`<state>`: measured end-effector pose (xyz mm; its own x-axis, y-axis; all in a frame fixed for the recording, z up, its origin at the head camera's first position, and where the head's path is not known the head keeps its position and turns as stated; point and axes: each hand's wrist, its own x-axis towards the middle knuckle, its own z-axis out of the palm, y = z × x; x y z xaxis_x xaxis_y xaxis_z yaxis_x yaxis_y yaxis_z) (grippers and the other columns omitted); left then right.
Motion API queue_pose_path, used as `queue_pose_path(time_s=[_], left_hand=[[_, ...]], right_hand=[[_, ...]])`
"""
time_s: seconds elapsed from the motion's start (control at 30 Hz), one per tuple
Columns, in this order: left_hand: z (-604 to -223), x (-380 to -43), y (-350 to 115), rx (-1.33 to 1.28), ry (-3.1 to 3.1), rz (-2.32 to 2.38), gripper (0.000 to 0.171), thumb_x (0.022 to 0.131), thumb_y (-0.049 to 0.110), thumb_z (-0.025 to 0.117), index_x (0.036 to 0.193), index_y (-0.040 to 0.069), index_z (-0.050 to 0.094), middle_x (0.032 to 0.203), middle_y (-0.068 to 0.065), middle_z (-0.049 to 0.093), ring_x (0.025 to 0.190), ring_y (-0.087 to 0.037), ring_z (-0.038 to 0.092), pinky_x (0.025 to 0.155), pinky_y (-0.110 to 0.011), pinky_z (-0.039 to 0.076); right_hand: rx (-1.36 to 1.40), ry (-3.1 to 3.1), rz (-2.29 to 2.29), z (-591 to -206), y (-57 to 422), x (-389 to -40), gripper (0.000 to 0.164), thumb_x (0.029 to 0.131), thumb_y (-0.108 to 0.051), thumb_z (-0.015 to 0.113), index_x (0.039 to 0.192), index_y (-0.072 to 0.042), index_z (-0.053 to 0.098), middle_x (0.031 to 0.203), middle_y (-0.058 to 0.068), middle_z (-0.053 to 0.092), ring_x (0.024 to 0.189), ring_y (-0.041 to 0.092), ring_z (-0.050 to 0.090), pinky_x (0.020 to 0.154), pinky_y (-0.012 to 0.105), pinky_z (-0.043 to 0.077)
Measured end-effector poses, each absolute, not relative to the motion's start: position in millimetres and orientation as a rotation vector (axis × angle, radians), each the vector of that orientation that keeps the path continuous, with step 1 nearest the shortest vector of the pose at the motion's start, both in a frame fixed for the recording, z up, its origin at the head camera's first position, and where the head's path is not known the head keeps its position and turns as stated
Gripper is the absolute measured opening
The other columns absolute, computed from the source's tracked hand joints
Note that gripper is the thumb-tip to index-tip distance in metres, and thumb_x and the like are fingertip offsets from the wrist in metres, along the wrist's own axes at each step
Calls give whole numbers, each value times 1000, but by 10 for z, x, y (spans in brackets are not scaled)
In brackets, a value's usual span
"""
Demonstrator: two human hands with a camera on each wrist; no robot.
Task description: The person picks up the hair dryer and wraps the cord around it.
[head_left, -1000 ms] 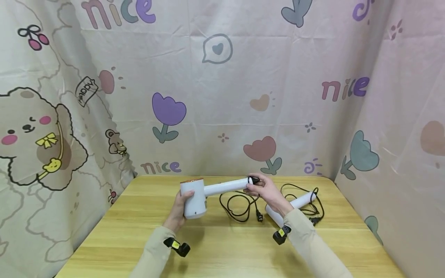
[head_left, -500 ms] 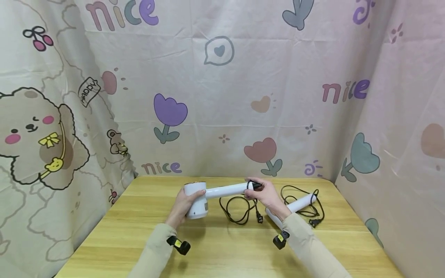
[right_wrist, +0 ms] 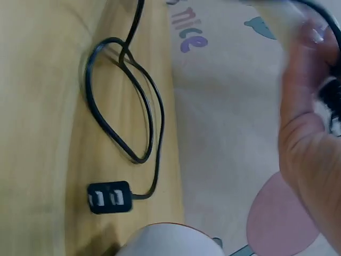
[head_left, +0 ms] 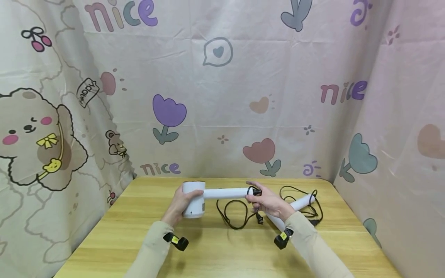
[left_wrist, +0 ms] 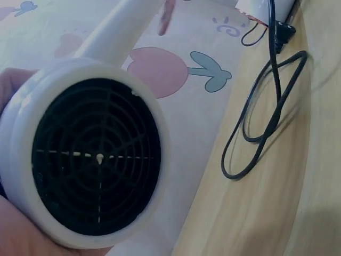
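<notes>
A white hair dryer [head_left: 193,206] is held up over the table between both hands, its handle [head_left: 227,193] running level to the right. My left hand [head_left: 179,204] grips the barrel, thumb across it near the handle joint. In the left wrist view, the dark round grille [left_wrist: 98,181] faces the camera. My right hand [head_left: 272,201] pinches the handle's end by the black cord sleeve [head_left: 257,192], where cord is wound around the handle. Below, the black cord [head_left: 236,228] hangs in a loop, with its plug [right_wrist: 110,197] close to the tabletop.
A second white hair dryer [head_left: 303,202] lies on the wooden table [head_left: 222,255] at the right, partly behind my right hand, with its black cord [head_left: 321,210] looped around it. Printed curtains [head_left: 222,96] stand behind the table and along both sides.
The handle end and my right hand have come down, so the hair dryer's handle goes from slanting upward to level. My left thumb has shifted across the barrel. The cord loop hangs slightly lower.
</notes>
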<state>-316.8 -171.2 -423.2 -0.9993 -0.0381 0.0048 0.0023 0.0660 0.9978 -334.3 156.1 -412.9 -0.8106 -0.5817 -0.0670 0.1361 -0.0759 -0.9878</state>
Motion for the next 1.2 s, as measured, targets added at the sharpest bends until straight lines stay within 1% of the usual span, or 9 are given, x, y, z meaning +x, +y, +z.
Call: queue_pose_path(time_s=[0.07, 0.13, 0.2, 0.3, 0.47, 0.67, 0.87, 1.07, 1.2], left_hand=[[-4222, -3171, -1724, 26, -2277, -2130, 70, 79, 31, 78, 135, 11, 42, 119, -18, 57, 87, -24, 64, 70, -40, 60], [-4214, -3178, -1742, 8, -2281, -2135, 69, 79, 30, 78, 135, 11, 42, 119, -17, 57, 88, -24, 64, 71, -40, 59], [-4207, -3171, -1767, 4, -2290, -2128, 67, 80, 29, 78, 134, 11, 42, 118, -17, 57, 88, -23, 64, 71, -40, 59], [-4202, -3160, -1811, 6, -2302, -2126, 64, 81, 28, 77, 132, 11, 43, 117, -17, 58, 88, -23, 64, 71, -40, 59], [-4196, -3143, -1862, -27, -2317, -2140, 64, 82, 28, 75, 134, 11, 42, 118, -17, 58, 90, -24, 64, 72, -41, 59], [-4217, -3119, -1888, -65, -2314, -2176, 62, 81, 25, 75, 133, 11, 44, 117, -15, 59, 92, -24, 62, 75, -41, 58], [-4258, -3119, -1857, -90, -2309, -2210, 61, 80, 23, 75, 132, 10, 45, 114, -15, 60, 90, -25, 63, 75, -41, 58], [-4284, -3121, -1854, -90, -2312, -2209, 59, 80, 23, 74, 131, 11, 46, 114, -15, 60, 89, -25, 63, 74, -41, 58], [-4299, -3138, -1851, -94, -2316, -2212, 61, 80, 26, 75, 131, 11, 46, 113, -15, 61, 88, -24, 64, 73, -42, 59]], right_hand=[[-491, 1675, -1929, -4133, 1564, -3343, 75, 97, -12, 60, 155, -10, 12, 82, -1, 53, 52, 2, 39, 52, 17, 44], [-516, 1772, -1864, -4128, 1569, -3341, 64, 97, -17, 62, 149, -5, 27, 75, -4, 47, 52, 3, 34, 48, 17, 34], [-553, 1918, -1750, -4118, 1573, -3339, 55, 96, -24, 63, 141, -2, 40, 74, -4, 44, 54, 5, 33, 49, 17, 31], [-620, 2047, -1601, -4093, 1590, -3341, 54, 98, -35, 58, 140, -3, 46, 78, -1, 43, 61, 10, 34, 56, 20, 33], [-664, 2002, -1581, -4053, 1610, -3363, 56, 103, -40, 46, 149, -10, 37, 95, 4, 45, 71, 12, 35, 62, 21, 33], [-717, 2016, -1482, -4001, 1591, -3308, 57, 102, -40, 48, 149, -8, 39, 99, 5, 50, 75, 14, 40, 65, 23, 36], [-699, 1877, -1472, -3992, 1592, -3263, 55, 103, -42, 44, 143, -4, 41, 87, 3, 43, 66, 12, 35, 63, 23, 36], [-663, 1884, -1500, -3993, 1578, -3286, 60, 103, -38, 48, 152, -7, 31, 104, 8, 45, 72, 12, 37, 63, 23, 35], [-692, 1938, -1496, -4000, 1585, -3296, 64, 102, -38, 50, 153, -6, 28, 108, 8, 48, 77, 13, 40, 65, 22, 34]])
